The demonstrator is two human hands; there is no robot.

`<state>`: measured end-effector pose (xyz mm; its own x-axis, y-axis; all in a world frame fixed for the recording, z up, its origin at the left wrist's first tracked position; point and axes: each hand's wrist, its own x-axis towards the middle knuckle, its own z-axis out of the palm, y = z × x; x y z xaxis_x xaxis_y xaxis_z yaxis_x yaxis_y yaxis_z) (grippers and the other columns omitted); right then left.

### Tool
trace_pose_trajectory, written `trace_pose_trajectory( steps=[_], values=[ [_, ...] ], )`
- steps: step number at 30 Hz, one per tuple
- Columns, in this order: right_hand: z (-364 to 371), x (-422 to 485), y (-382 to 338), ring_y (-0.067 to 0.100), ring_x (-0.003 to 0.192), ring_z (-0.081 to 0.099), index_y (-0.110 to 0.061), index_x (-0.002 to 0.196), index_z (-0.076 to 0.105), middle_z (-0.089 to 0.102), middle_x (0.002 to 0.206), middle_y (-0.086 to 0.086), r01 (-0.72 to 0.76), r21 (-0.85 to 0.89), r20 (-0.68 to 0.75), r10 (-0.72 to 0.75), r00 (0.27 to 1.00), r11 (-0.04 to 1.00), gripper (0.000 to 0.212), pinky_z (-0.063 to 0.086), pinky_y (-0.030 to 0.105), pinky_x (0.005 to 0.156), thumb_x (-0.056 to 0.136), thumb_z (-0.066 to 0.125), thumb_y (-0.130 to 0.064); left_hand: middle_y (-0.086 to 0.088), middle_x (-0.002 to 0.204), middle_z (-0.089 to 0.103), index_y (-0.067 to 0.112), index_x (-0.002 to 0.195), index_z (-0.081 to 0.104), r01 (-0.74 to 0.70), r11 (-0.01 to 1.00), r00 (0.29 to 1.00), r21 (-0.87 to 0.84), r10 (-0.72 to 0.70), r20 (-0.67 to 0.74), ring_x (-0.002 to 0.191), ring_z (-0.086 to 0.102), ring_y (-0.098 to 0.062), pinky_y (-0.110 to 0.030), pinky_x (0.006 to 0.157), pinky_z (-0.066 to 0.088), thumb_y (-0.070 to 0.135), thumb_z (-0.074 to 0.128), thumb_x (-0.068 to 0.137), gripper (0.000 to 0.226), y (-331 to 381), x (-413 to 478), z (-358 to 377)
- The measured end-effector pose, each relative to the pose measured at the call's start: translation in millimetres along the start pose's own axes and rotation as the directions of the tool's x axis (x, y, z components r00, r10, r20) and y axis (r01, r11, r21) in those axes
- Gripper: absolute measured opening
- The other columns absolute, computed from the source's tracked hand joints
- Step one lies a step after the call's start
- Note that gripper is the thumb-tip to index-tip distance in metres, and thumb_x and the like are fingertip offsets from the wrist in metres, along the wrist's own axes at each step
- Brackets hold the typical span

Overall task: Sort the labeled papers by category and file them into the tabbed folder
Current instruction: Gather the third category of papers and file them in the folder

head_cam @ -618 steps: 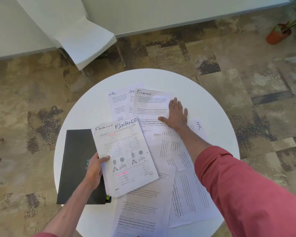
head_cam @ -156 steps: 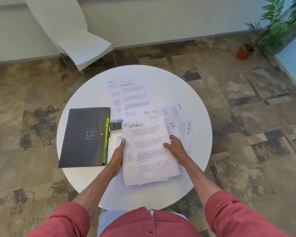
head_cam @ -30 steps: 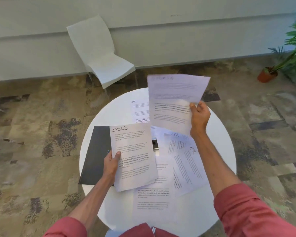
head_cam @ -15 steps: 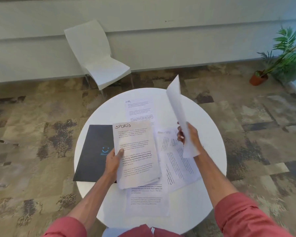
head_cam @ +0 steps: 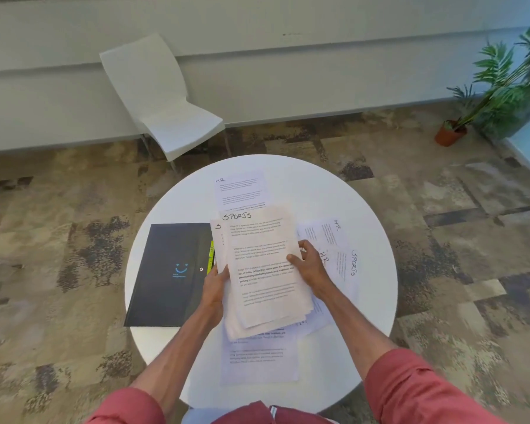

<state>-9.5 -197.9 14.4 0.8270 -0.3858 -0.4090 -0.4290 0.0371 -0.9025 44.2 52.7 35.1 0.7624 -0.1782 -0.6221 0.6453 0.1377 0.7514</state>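
Your left hand [head_cam: 216,287] and right hand [head_cam: 309,267] pinch the paper stack [head_cam: 265,240] above the round table [head_cam: 367,301]; beyond it stands a chair [head_cam: 172,117].

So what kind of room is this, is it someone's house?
Probably an office or waiting room, not a house: patchy carpet squares, a plain white chair by the wall, and papers marked HR on a round table.

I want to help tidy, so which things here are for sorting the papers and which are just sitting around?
For the job: SPORTS stack, held in left hand and right hand; far HR sheet; loose labeled sheets on the right; black folder.
Just lying about: white chair; potted plant.
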Motion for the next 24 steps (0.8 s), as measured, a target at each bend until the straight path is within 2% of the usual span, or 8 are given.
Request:
trace_pose_trajectory(
  steps=[2,4,8,11,15,18,21,24],
  values=[
    [0,-5,5,0.026,0.104,0.074,-0.025,0.122,0.051,0.075,0.117,0.006,-0.006,-0.005,-0.007,0.006,1.0,1.0,0.036,0.061,0.047,0.09,0.097,0.07,-0.009,-0.005,0.131,0.078,0.015,0.142,0.068,0.032,0.999,0.999,-0.001,-0.032,0.025,0.122,0.073,-0.027,-0.049,0.109,0.055,0.046,0.056,0.11,0.046,-2,-1,-3],
    [1,-9,12,0.025,0.105,0.074,-0.032,0.124,0.047,0.075,0.117,0.005,-0.019,-0.001,0.005,0.019,1.0,1.0,0.046,0.062,0.046,0.088,0.093,0.072,-0.008,-0.002,0.13,0.078,0.019,0.139,0.07,0.007,0.998,0.999,0.068,-0.011,0.047,0.12,0.075,-0.023,-0.044,0.104,0.057,0.049,0.058,0.108,0.044,-2,-5,-4],
    [3,-16,31,0.024,0.106,0.074,-0.037,0.127,0.048,0.075,0.117,0.004,-0.043,-0.032,0.079,0.046,0.996,0.999,0.053,0.061,0.045,0.089,0.091,0.074,-0.01,-0.005,0.124,0.079,0.015,0.133,0.068,-0.076,0.96,0.997,0.271,0.076,0.013,0.107,0.077,-0.024,-0.03,0.081,0.06,0.007,0.067,0.104,0.03,-18,-1,-7],
    [1,-18,46,0.026,0.105,0.071,-0.034,0.131,0.049,0.07,0.115,0.007,-0.132,-0.045,0.112,0.137,0.984,0.99,0.05,0.06,0.044,0.088,0.092,0.077,-0.018,-0.004,0.122,0.079,0.015,0.134,0.069,-0.056,0.946,0.998,0.319,0.059,0.001,0.112,0.076,-0.03,-0.04,0.089,0.062,0.001,0.064,0.103,0.034,-32,4,-14],
    [-19,-20,70,0.024,0.098,0.07,-0.023,0.123,0.06,0.069,0.107,0.004,-0.163,-0.285,-0.141,0.127,0.982,0.944,0.035,0.057,0.043,0.081,0.091,0.073,-0.025,-0.007,0.123,0.08,0.014,0.133,0.07,-0.005,0.939,0.999,0.343,0.022,-0.046,0.112,0.077,-0.032,-0.051,0.099,0.06,0.006,0.068,0.103,0.031,-43,11,-25],
    [-44,-29,83,0.028,0.117,0.058,-0.016,0.129,0.059,0.059,0.126,0.007,-0.263,-0.616,-0.397,-0.005,0.918,0.742,0.039,0.051,0.043,0.091,0.093,0.071,-0.022,-0.01,0.122,0.079,0.012,0.127,0.071,0.027,0.941,0.998,0.337,-0.003,-0.07,0.11,0.076,-0.035,-0.049,0.096,0.061,0.005,0.068,0.103,0.025,-43,15,-33],
    [-63,-37,94,0.03,0.131,0.048,-0.013,0.145,0.046,0.049,0.141,0.01,-0.382,-0.777,-0.419,0.042,0.907,0.5,0.072,0.046,0.048,0.101,0.089,0.077,-0.045,-0.013,0.121,0.079,0.011,0.127,0.07,0.058,0.945,0.995,0.321,-0.029,-0.095,0.11,0.076,-0.038,-0.05,0.094,0.061,0.005,0.068,0.103,0.025,-38,16,-38],
    [-70,-39,100,0.029,0.131,0.046,-0.013,0.147,0.039,0.044,0.141,0.009,-0.403,-0.814,-0.404,0.09,0.91,0.418,0.089,0.045,0.046,0.101,0.081,0.081,-0.056,-0.01,0.117,0.08,0.015,0.122,0.07,0.084,0.947,0.992,0.309,-0.05,-0.116,0.104,0.077,-0.036,-0.049,0.086,0.062,0.007,0.068,0.103,0.02,-31,14,-40]
  ],
)
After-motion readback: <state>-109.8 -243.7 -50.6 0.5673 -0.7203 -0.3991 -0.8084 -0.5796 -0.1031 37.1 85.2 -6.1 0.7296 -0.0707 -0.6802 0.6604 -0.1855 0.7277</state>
